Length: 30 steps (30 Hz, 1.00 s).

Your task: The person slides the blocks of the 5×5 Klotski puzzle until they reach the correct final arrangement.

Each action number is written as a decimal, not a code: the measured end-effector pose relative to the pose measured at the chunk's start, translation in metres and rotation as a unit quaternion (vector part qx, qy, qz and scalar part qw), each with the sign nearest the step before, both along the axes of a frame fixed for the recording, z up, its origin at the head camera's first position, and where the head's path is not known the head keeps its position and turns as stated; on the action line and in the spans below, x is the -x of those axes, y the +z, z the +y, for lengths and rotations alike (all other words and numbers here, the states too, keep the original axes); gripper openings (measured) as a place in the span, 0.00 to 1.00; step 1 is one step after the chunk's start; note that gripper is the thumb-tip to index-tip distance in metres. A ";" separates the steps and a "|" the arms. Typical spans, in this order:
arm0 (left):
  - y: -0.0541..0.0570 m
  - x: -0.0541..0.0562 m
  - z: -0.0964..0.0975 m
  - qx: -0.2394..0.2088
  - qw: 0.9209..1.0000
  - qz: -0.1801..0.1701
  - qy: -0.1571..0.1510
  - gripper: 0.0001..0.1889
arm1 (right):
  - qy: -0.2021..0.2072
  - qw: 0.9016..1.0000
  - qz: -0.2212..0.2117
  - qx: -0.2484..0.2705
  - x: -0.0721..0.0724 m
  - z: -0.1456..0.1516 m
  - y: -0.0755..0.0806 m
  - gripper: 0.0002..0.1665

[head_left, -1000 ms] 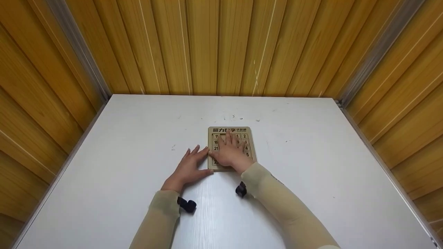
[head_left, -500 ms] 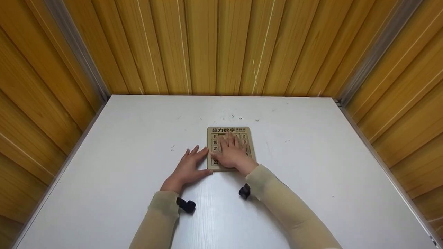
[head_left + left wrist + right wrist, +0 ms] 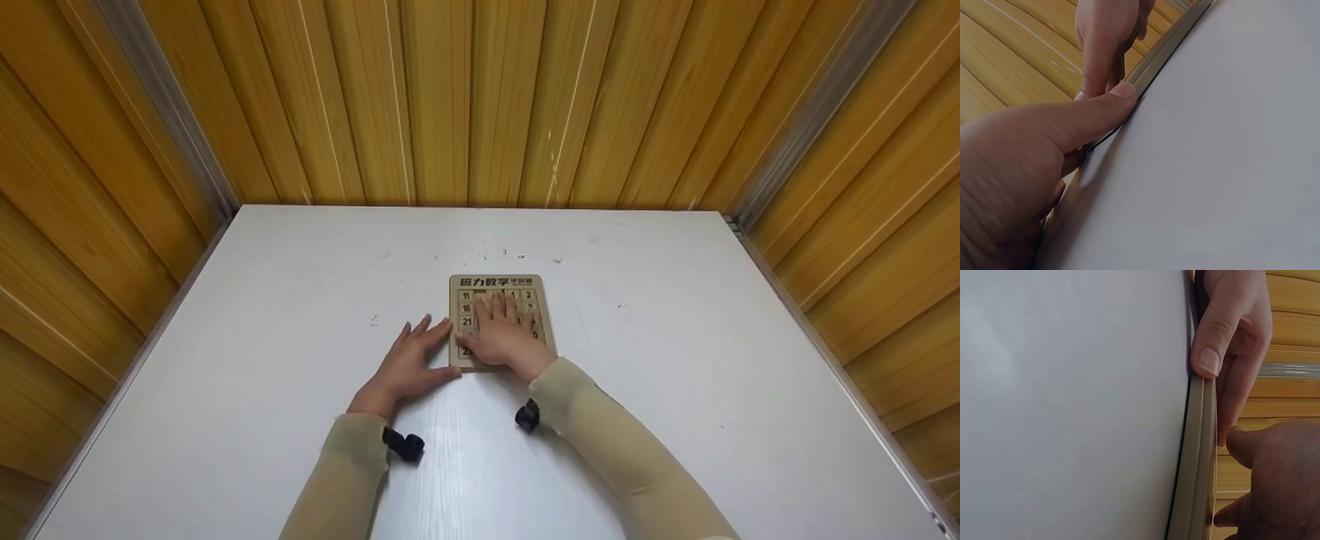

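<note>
A wooden number slide puzzle (image 3: pixel 466 308) with printed tiles lies flat on the white table. My left hand (image 3: pixel 406 369) holds its near left corner, thumb against the front edge and forefinger at the left side. In the right wrist view the thumb of that left hand (image 3: pixel 1235 326) presses on the puzzle's rim (image 3: pixel 1196 439). Spread over the tiles is my right hand (image 3: pixel 504 339), its fingertips near the upper rows. It covers the middle tiles; 11, 16 and 21 show at the left. Part of a dark gap shows in the top row.
The white table (image 3: pixel 225 390) carries small dark marks beyond the puzzle. Wood-look panels (image 3: pixel 442 105) stand behind it and at both sides. Small black cameras (image 3: pixel 405 445) sit at the wrists.
The fingers of my right hand have drawn a little toward me over the tiles. My left hand and the puzzle have stayed in place.
</note>
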<state>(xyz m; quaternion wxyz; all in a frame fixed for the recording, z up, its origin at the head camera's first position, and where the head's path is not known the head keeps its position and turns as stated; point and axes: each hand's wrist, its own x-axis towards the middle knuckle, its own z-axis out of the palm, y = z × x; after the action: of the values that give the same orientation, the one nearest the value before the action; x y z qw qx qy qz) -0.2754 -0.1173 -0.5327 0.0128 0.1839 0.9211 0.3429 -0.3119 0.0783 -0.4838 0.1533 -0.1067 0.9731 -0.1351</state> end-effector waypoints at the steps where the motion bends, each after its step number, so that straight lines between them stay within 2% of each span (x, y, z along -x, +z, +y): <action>1: 0.000 0.000 0.000 0.000 1.000 0.001 -0.001 0.45 | 0.002 1.000 -0.001 -0.001 0.000 -0.001 0.000 0.53; 14: -0.001 0.001 0.000 0.003 1.000 0.007 -0.004 0.45 | 0.026 1.000 0.008 0.012 0.001 -0.003 -0.001 0.53; 19: 0.000 0.002 0.000 0.002 1.000 0.008 -0.003 0.45 | 0.009 1.000 0.025 0.015 0.001 0.007 0.002 0.53; 26: 0.000 0.000 0.001 -0.001 1.000 -0.001 0.005 0.46 | -0.025 1.000 0.014 -0.004 0.002 0.023 0.001 0.54; 30: 0.000 0.000 0.002 -0.002 1.000 -0.005 0.007 0.46 | -0.034 0.999 0.008 0.005 0.002 0.028 0.000 0.54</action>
<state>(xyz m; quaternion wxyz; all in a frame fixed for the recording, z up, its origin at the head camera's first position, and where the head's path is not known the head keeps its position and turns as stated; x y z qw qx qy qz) -0.2750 -0.1155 -0.5326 0.0147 0.1758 0.9215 0.3460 -0.3141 0.1063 -0.4835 0.1403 -0.0751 0.9766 -0.1447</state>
